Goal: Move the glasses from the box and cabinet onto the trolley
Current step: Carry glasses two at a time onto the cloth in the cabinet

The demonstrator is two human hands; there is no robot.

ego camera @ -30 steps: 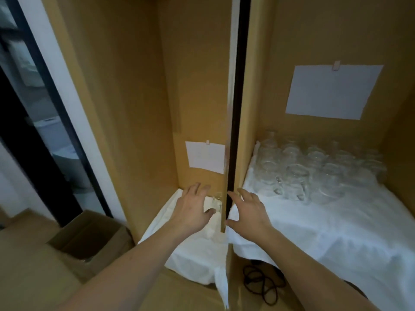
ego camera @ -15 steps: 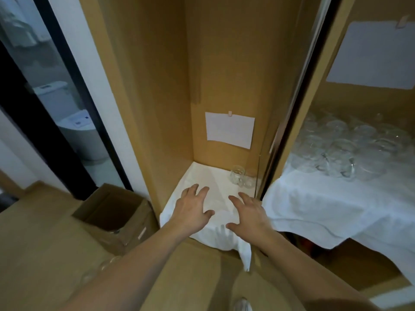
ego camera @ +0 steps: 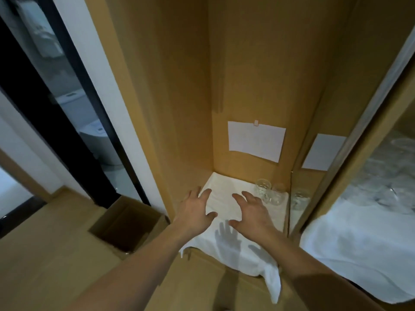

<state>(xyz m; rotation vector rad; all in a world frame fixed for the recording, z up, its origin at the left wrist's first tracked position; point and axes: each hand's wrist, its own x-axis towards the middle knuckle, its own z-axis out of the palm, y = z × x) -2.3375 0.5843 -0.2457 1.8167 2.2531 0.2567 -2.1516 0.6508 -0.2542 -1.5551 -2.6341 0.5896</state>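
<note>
Head view: your left hand (ego camera: 197,212) and right hand (ego camera: 252,213) are both held over the white cloth (ego camera: 226,198) in the cabinet (ego camera: 258,75), fingers spread, gripping nothing. Two glasses (ego camera: 268,193) stand upright on the cloth just beyond your right fingertips, in the far corner. A cardboard box (ego camera: 130,225) sits open to the left of your left hand. More glasses (ego camera: 388,182), blurred, lie well to the right of your right hand.

Two clear glasses (ego camera: 269,194) stand upright, touching, at the back right of the left cabinet (ego camera: 179,108) compartment on a white cloth (ego camera: 224,198); I see more glasses (ego camera: 386,176) (blurred, uncountable) massed in the right compartment. An open cardboard box (ego camera: 125,223) sits on the floor, left of the cabinet.
</note>
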